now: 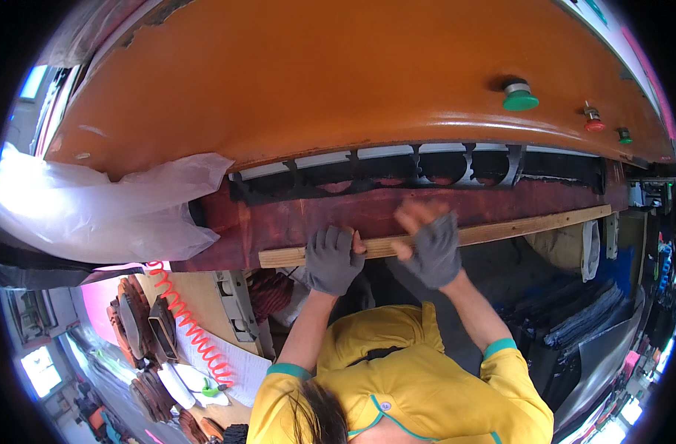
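A long wooden strip (501, 232) runs along the front edge of a dark red work surface (279, 218). My left hand (334, 260), in a grey fingerless glove, is closed over this strip left of its middle. To its right, my right hand (434, 248) in a matching glove is just over the strip, fingers apart and slightly blurred, holding nothing. Behind both hands, a black sheet with rounded cut-outs (301, 175) lies on the red surface, partly under the large orange machine panel (316, 81).
Green (520, 98) and red (593, 122) push buttons stick out of the panel. Clear plastic film (108, 200) drapes at the left. Below it are a coiled red hose (186, 318) and several brown-edged cutting dies (134, 318). Stacked black sheets (575, 318) stand at the lower right.
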A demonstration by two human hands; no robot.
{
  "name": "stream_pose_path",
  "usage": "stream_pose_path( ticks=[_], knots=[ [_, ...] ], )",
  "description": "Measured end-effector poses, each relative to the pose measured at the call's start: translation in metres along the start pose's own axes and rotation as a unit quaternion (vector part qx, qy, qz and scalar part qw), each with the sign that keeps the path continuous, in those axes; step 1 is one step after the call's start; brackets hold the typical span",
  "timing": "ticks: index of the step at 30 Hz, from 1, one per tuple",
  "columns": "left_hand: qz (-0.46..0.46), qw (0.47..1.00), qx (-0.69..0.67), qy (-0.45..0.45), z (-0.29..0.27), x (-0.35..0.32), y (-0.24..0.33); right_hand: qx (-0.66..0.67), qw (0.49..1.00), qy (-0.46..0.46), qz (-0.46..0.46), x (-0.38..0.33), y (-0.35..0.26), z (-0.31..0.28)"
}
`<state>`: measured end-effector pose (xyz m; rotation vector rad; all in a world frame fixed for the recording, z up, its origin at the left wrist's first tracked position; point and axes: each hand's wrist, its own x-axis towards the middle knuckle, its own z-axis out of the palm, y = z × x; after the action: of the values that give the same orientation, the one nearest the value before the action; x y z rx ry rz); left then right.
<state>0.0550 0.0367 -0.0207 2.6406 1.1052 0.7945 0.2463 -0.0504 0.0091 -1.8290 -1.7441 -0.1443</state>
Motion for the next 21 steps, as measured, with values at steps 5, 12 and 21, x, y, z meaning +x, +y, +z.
stream_pose_path(
  ticks=[5,12,21],
  knots=[
    [-0.003,0.998,0.054,-0.019,-0.001,0.001,0.005,0.011,0.997,-0.080,0.017,-0.028,-0.004,0.026],
    [-0.028,0.998,0.048,-0.009,0.000,0.005,0.009,-0.051,0.996,-0.027,0.061,-0.017,-0.013,0.037],
    [-0.060,0.997,-0.052,-0.017,-0.023,-0.027,0.027,0.033,0.995,-0.007,0.092,-0.045,-0.037,0.016]
  ],
)
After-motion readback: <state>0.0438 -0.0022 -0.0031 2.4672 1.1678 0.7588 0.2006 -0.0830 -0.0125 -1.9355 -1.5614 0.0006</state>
